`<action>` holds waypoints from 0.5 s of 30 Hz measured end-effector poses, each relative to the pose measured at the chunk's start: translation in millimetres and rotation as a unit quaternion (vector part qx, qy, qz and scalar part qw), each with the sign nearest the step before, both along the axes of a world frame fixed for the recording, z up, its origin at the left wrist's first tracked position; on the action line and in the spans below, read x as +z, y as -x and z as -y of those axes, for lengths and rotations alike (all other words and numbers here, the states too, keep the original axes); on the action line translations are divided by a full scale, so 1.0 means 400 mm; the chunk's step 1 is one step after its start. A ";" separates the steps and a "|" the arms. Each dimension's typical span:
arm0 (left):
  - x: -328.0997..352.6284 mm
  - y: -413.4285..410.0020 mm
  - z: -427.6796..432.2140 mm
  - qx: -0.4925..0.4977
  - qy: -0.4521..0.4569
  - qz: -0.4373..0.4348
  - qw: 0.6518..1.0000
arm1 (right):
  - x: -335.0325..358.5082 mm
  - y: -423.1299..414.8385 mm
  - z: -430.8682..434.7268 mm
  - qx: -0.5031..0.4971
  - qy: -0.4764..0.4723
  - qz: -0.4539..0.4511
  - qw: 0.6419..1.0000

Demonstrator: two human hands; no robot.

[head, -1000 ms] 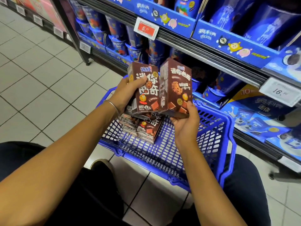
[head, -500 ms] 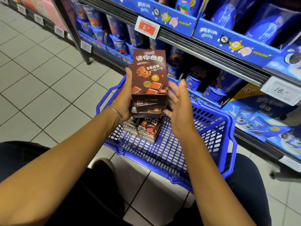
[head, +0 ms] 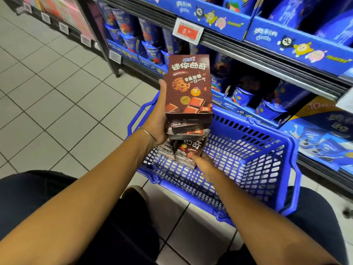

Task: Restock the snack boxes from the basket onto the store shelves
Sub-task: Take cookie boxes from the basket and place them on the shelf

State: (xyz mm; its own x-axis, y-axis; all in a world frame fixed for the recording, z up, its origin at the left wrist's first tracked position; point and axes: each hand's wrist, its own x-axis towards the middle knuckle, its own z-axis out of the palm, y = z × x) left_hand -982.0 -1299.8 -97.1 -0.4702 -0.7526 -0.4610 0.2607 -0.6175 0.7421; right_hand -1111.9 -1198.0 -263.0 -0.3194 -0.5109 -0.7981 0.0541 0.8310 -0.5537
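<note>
Brown snack boxes [head: 188,87], three stacked as far as I can count, sit gripped in my left hand [head: 157,119] above the blue basket [head: 254,169]. My right hand [head: 205,165] reaches down with fingers extended, touching the remaining boxes [head: 183,152] in the basket; their number is unclear.

basket [head: 286,150] right half lies open; blue cups [head: 242,96] crowd the shelf [head: 267,60] behind it.

Pale tiled floor [head: 57,104], blue-stocked aisle shelving [head: 248,52]

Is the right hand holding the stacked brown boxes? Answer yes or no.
No: the left hand holds the stacked brown boxes, while the right hand reaches to boxes in the blue basket.
</note>
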 end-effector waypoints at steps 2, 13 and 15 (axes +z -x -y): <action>-0.009 0.000 0.008 0.005 -0.010 -0.004 1.000 | -0.008 0.004 -0.013 -0.056 0.029 -0.001 0.998; -0.050 0.028 0.052 0.020 -0.018 -0.020 0.999 | 0.201 0.037 -0.088 -0.382 0.350 0.051 0.854; -0.055 0.036 0.056 0.025 -0.015 -0.015 0.999 | 0.269 0.050 -0.070 -0.392 0.411 0.080 0.819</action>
State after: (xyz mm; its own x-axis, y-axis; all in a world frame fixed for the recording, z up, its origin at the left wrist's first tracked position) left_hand -996.3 -1322.1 -119.2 -0.4468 -0.7615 -0.4696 0.3132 -0.6249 0.7152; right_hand -1131.9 -1169.9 -155.2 -0.7313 -0.5851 -0.3505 0.5192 -0.1443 -0.8424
